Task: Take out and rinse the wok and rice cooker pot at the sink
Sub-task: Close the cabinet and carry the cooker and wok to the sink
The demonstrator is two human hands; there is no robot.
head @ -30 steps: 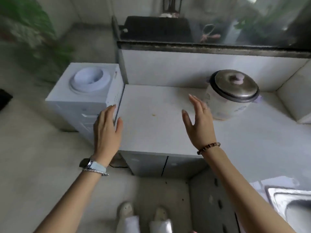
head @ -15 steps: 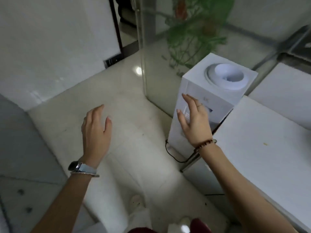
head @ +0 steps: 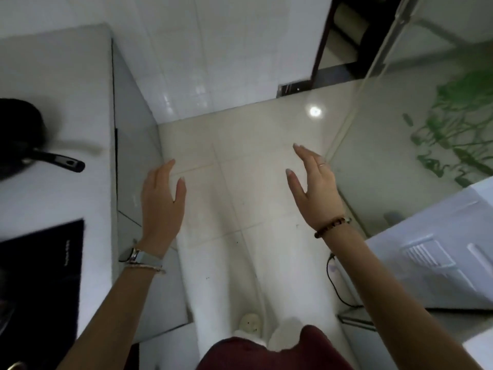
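1. Head view: we are looking straight down over a pale tiled floor (head: 240, 156), with both arms reaching forward.
2. We are seeing the left hand (head: 160, 206) hovering in the air, back up, fingers straight and together, thumb set apart, holding nothing and touching nothing.
3. We are seeing the right hand (head: 314, 188) hovering too, edge-on, fingers straight and thumb spread, also holding nothing. The two hands are well apart.
4. We are noting a watch (head: 141, 257) on the left wrist, a bead bracelet (head: 332, 227) on the right wrist and a ring (head: 322, 164) on one right finger.
5. We are locating the wok (head: 18, 137) at the far left: black, blurred and cut by the frame edge. It is sitting on the white counter (head: 66, 76), and its black handle (head: 60, 161) is pointing right. It is well apart from the left hand.
6. We are seeing a black cooktop (head: 40, 276) on the same counter, nearer us than the wok.
7. On the right we are seeing a white water dispenser (head: 440, 249) with a black cord (head: 336, 284) beside it. Behind it a glass panel (head: 386, 182) is showing green leaves (head: 458, 134).
8. At the bottom we are seeing a dark red garment (head: 266, 353) and a pale shoe (head: 249, 323).
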